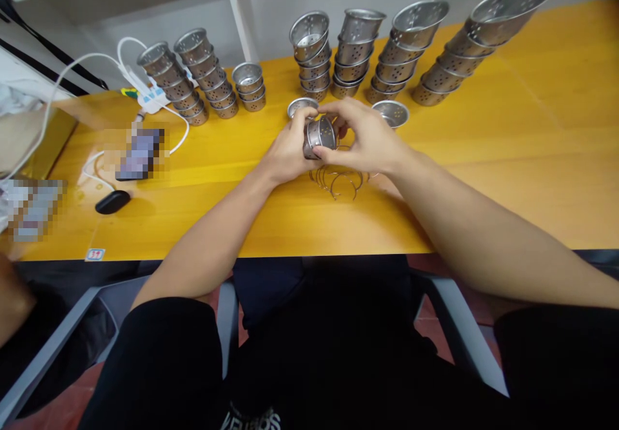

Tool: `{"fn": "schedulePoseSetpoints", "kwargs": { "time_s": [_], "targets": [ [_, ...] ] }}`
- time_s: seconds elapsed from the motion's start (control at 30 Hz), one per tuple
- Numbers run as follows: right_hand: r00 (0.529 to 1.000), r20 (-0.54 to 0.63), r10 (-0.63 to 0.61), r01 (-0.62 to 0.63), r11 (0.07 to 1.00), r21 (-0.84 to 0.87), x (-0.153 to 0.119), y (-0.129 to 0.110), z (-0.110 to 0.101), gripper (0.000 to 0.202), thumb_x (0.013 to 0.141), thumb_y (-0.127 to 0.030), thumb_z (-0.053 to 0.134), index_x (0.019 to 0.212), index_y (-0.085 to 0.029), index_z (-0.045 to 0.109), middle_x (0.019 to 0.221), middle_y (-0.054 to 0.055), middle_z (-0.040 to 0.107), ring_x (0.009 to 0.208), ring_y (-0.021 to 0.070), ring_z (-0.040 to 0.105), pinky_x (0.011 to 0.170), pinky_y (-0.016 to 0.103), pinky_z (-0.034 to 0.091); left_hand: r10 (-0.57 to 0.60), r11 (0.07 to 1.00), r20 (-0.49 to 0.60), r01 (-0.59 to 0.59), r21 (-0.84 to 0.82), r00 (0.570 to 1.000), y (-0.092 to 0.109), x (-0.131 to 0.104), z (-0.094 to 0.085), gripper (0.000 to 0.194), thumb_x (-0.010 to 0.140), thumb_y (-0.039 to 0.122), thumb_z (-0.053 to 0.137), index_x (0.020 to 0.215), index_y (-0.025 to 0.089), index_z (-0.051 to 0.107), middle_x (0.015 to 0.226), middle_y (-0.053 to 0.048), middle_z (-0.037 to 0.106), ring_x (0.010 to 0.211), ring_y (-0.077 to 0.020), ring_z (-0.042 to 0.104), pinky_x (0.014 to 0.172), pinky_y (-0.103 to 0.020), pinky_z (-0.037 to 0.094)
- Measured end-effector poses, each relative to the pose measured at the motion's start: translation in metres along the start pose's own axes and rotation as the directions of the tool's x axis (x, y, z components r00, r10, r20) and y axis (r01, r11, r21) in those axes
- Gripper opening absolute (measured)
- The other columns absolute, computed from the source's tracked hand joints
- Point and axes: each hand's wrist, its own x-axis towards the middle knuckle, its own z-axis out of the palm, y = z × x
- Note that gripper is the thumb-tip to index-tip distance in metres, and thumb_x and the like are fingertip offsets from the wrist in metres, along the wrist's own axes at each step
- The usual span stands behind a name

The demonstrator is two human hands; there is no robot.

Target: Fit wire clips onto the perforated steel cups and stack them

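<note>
Between my two hands, above the yellow table, I hold a small perforated metal cup (321, 135), tipped onto its side. My left hand (289, 149) wraps round its left side, and my right hand (367, 135) grips it from the right with thumb and fingers. Several bent wire rings (345, 182) lie on the table just below the hands. Behind my left hand stands one perforated cup (302, 105), partly hidden by the fingers. Another loose cup (391, 113) sits behind my right wrist.
Tall stacks of perforated cups (355, 56) line the back of the table (522, 178), with more stacks (207, 75) at the left. A phone (140, 153), a white power strip (152, 98) with cables and a black mouse-shaped object (113, 202) lie left. A person's arm (12, 298) shows at far left.
</note>
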Motion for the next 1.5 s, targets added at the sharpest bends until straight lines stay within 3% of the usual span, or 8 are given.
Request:
{"fn": "schedulePoseSetpoints", "kwargs": {
  "time_s": [0.23,0.47,0.73,0.97,1.13,1.27,1.37,1.5],
  "targets": [
    [0.98,-0.178,-0.088,0.03,0.952,-0.305,-0.002,0.034,-0.052,0.085,0.105,-0.056,0.084,0.181,-0.018,0.079,0.16,0.026,0.079,0.154,0.0508,0.075,0.138,0.07,0.064,0.006,1.0,-0.252,-0.001,0.021,0.968,-0.053,0.002,-0.027,0.123,0.079,0.1,0.112,0.169,0.033,0.062,0.164,-0.014,0.08,0.167,-0.0457,0.077,0.149,-0.065,0.06],
    [0.96,-0.137,0.242,-0.278,0.858,-0.431,-0.007,0.074,-0.073,0.075,0.106,-0.041,0.091,0.171,-0.006,0.084,0.157,0.032,0.075,0.159,0.0526,0.069,0.148,0.067,0.049,-0.053,0.999,-0.432,0.048,-0.024,0.9,-0.092,0.008,-0.046,0.124,0.073,0.105,0.112,0.161,0.033,0.063,0.161,-0.014,0.079,0.161,-0.043,0.079,0.147,-0.064,0.062],
    [0.873,-0.123,0.472,-0.469,0.744,-0.476,-0.004,0.051,-0.075,0.074,0.117,-0.029,0.095,0.182,0.0,0.076,0.164,0.037,0.071,0.171,0.0497,0.063,0.148,0.054,0.046,0.035,0.999,-0.378,-0.043,-0.014,0.925,-0.111,0.009,-0.037,0.129,0.074,0.11,0.106,0.164,0.031,0.057,0.162,-0.015,0.076,0.16,-0.0428,0.078,0.152,-0.065,0.057],
    [0.826,-0.175,0.536,-0.534,0.645,-0.546,-0.009,0.04,-0.079,0.079,0.12,-0.056,0.091,0.181,-0.007,0.077,0.177,0.041,0.064,0.174,0.0636,0.057,0.144,0.076,0.043,0.038,0.998,-0.376,-0.052,-0.027,0.926,-0.105,0.009,-0.034,0.12,0.082,0.107,0.104,0.164,0.033,0.057,0.161,-0.014,0.077,0.16,-0.0412,0.078,0.151,-0.064,0.057],
    [0.9,-0.291,0.326,-0.434,0.741,-0.513,-0.009,0.017,-0.078,0.065,0.125,-0.055,0.077,0.17,-0.008,0.083,0.171,0.038,0.069,0.17,0.0568,0.063,0.145,0.067,0.05,0.028,0.998,-0.374,-0.044,-0.034,0.927,-0.103,0.01,-0.03,0.121,0.081,0.11,0.102,0.163,0.033,0.058,0.16,-0.014,0.079,0.158,-0.0407,0.08,0.148,-0.065,0.06],
    [0.99,0.104,0.097,-0.048,0.916,-0.398,-0.006,0.012,-0.068,0.054,0.121,-0.05,0.072,0.157,-0.011,0.086,0.15,0.032,0.082,0.138,0.0478,0.081,0.131,0.062,0.063,0.025,0.999,-0.359,-0.04,-0.036,0.933,-0.105,0.01,-0.029,0.118,0.083,0.108,0.102,0.163,0.033,0.06,0.161,-0.014,0.079,0.162,-0.0413,0.078,0.15,-0.066,0.059],
    [0.902,0.428,0.058,0.096,0.939,-0.329,-0.002,0.016,-0.053,0.076,0.114,-0.07,0.076,0.158,-0.008,0.086,0.149,0.033,0.08,0.138,0.0519,0.08,0.131,0.067,0.064,0.024,0.999,-0.337,-0.038,-0.035,0.941,-0.104,0.009,-0.029,0.117,0.085,0.107,0.103,0.164,0.032,0.06,0.161,-0.014,0.079,0.163,-0.0416,0.078,0.15,-0.066,0.059],
    [0.866,0.494,0.072,0.108,0.939,-0.326,0.0,0.028,-0.034,0.08,0.112,-0.069,0.074,0.164,-0.009,0.087,0.153,0.032,0.078,0.145,0.0548,0.078,0.133,0.068,0.064,0.023,0.998,-0.337,-0.039,-0.04,0.941,-0.098,0.008,-0.025,0.121,0.081,0.112,0.1,0.162,0.032,0.061,0.159,-0.014,0.08,0.157,-0.0409,0.082,0.147,-0.066,0.063]
  ]
}}
